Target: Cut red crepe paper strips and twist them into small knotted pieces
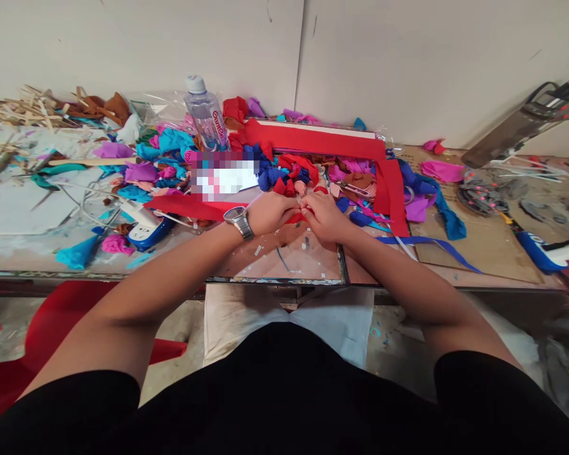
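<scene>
My left hand, with a watch on its wrist, meets my right hand over the front of the table. The fingertips of both are pinched together on a small piece of red crepe paper, which shows below and between them; most of it is hidden by the fingers. Just behind the hands lies a heap of crumpled red, blue and pink crepe paper. Long red strips run behind and to the right of this heap. A lit phone-like screen, partly blurred, is to the left.
A water bottle stands at the back left, near wooden sticks. A blue and white power strip with a cable sits left of my forearm. On the right are cardboard, a blue ribbon and a dark tumbler.
</scene>
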Demonstrator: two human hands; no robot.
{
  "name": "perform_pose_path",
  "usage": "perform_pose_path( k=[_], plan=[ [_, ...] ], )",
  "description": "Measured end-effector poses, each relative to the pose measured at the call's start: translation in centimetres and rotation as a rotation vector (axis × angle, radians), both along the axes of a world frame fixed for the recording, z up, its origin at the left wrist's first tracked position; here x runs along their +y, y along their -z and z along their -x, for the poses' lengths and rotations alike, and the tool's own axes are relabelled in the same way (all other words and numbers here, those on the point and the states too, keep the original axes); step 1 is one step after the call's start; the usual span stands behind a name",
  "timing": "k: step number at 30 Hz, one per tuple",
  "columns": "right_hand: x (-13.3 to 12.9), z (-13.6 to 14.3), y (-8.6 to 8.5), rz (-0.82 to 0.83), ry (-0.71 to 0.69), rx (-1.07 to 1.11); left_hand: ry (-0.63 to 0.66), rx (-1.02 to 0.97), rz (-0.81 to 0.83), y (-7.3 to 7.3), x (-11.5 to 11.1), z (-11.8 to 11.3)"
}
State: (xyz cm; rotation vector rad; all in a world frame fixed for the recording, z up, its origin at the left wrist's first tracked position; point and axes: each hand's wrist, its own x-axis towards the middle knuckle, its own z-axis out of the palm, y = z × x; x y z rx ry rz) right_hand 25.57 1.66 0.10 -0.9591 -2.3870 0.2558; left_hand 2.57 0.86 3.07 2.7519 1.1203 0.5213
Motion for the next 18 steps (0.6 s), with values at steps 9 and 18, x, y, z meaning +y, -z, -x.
perform_pose_path(
  k=[9,18],
  plan=[
    [-0.3,-0.1,-0.7,-0.012,0.024,-0.022,-0.032,-0.04,0.088,0.2,0.1,0.0],
    [-0.5,0.0,-1.1,-0.008,-0.01,-0.01,0.023,-0.09,0.085,-0.2,0.1,0.3]
  ],
)
